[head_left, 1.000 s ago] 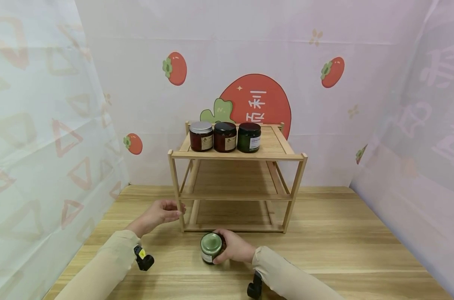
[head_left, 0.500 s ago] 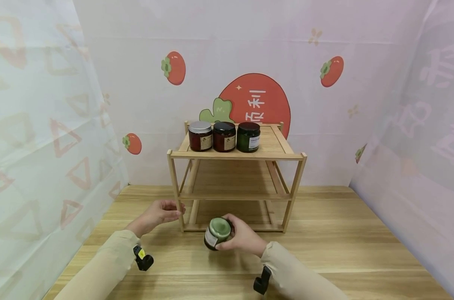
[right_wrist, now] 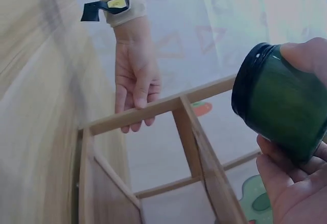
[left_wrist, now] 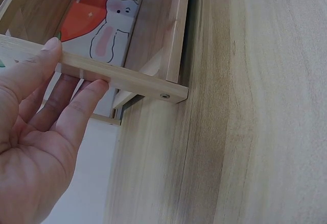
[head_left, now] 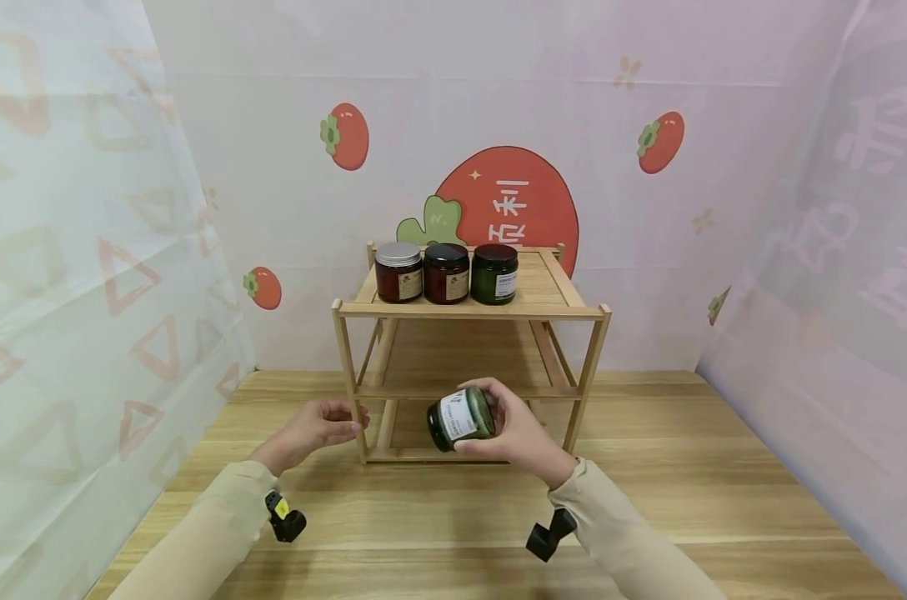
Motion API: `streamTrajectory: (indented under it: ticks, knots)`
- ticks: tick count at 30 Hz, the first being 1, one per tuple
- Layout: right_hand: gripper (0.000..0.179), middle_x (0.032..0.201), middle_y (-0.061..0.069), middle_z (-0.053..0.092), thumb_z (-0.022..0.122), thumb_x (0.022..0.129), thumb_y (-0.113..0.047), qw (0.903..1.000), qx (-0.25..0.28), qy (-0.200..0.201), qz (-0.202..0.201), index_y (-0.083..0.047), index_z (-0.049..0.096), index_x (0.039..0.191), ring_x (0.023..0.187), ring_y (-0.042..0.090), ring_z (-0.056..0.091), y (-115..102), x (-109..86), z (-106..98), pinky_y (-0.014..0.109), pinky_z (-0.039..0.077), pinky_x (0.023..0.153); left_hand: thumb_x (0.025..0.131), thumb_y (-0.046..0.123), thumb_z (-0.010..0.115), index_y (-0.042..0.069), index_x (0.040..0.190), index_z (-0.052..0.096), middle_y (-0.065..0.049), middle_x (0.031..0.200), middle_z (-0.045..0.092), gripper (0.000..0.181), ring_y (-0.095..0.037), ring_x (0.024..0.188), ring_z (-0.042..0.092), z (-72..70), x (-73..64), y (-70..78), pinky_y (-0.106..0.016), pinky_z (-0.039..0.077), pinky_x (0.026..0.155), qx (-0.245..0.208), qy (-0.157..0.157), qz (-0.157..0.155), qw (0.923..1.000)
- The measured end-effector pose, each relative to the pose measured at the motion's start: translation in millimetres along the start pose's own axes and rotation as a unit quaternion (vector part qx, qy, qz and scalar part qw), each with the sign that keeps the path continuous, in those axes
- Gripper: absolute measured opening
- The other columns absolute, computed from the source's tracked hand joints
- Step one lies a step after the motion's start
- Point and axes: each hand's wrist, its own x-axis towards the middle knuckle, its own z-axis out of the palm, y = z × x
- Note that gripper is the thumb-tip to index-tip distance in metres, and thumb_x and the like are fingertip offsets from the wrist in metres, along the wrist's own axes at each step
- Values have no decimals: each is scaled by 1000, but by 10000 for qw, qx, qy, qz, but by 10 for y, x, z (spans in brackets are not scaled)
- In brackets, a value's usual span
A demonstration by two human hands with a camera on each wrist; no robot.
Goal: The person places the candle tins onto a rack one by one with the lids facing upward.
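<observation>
My right hand (head_left: 524, 429) grips a green glass jar (head_left: 464, 418) with a white label and a black lid. The jar is off the table, in front of the shelf's lower levels, tipped with its lid to the lower left and its glass base to the upper right. In the right wrist view, thumb and fingers lie on opposite sides of the green jar (right_wrist: 286, 104). My left hand (head_left: 314, 429) holds the front left post of the wooden shelf (head_left: 472, 311). The left wrist view has the thumb on one face of the post (left_wrist: 127, 76), fingers behind it.
Along the top of the shelf stand a brown jar with a silver lid (head_left: 398, 273), a brown jar with a black lid (head_left: 447, 275) and a green jar with a black lid (head_left: 494, 275). Printed cloth walls (head_left: 273, 167) surround the wooden table (head_left: 663, 467).
My right hand has lifted the green jar from the table, where it stood base up, toward the shelf and tipped it to the left. The left hand stays on the post.
</observation>
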Motion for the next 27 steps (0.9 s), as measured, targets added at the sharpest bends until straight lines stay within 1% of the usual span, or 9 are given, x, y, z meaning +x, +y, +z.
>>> streamTrajectory:
  ticks: [5,8,12,14,17,19,22,24,27]
  knots:
    - [74,123,16,53,83,71,0,9999,-60,80,-84,0,46,134,99,23,55,-53,-13,-48,26,57,79,92,7,66,-13,124,53,-18,123,63,40,-17,108,64,9,-3,-2,-30,55,93,61,24,-29,10000]
    - [73,125,15,53,83,71,0,9997,-181,87,-124,0,46,134,99,22,55,-42,-17,-66,27,57,78,92,7,65,-13,125,52,-15,121,64,41,-19,109,64,9,-7,-4,-32,54,94,69,-4,-17,10000]
    - [72,128,15,56,84,71,-3,9988,-441,101,-204,0,47,133,101,17,56,-31,-25,-77,24,55,79,92,7,65,-10,123,55,-4,115,68,37,-19,110,64,8,-6,-4,-31,55,93,25,-15,-9,10000]
    - [72,128,15,56,84,71,-3,9984,-497,104,-241,-1,48,133,104,15,57,-32,-29,-80,22,53,83,92,8,66,-9,123,56,-3,114,68,36,-19,110,64,9,-5,-3,-31,55,93,24,-27,-5,10000]
    - [72,130,15,56,83,73,-3,9983,-510,91,-263,0,47,134,112,18,57,-30,-32,-88,20,51,90,92,9,66,-9,121,56,-8,117,67,36,-16,109,64,6,-1,-2,-30,55,93,53,-39,11,10000]
    - [73,132,14,55,83,73,-4,9982,-533,95,-266,-1,46,136,116,22,56,-33,-36,-96,19,48,95,92,9,66,-9,122,56,-15,122,64,36,-15,108,64,2,1,-3,-30,54,93,65,-44,12,10000]
    - [73,134,13,54,82,75,-7,9978,-608,92,-266,-1,45,138,118,24,55,-20,-40,-114,20,48,98,92,10,66,-10,122,56,-23,126,60,38,-14,107,64,-3,4,-4,-30,54,93,67,-40,-5,10000]
    - [71,134,12,54,82,76,-8,9980,-576,79,-251,-3,47,137,118,23,56,-12,-44,-124,21,48,98,91,10,67,-9,123,55,-23,126,60,38,-14,107,64,-4,5,-3,-29,54,93,59,-36,-22,10000]
    - [65,132,10,57,82,77,-10,9984,-515,88,-202,-9,52,135,117,19,58,-6,-55,-137,22,49,98,91,9,67,-9,122,56,-19,124,63,38,-14,107,64,-1,6,1,-28,55,92,50,-30,-33,10000]
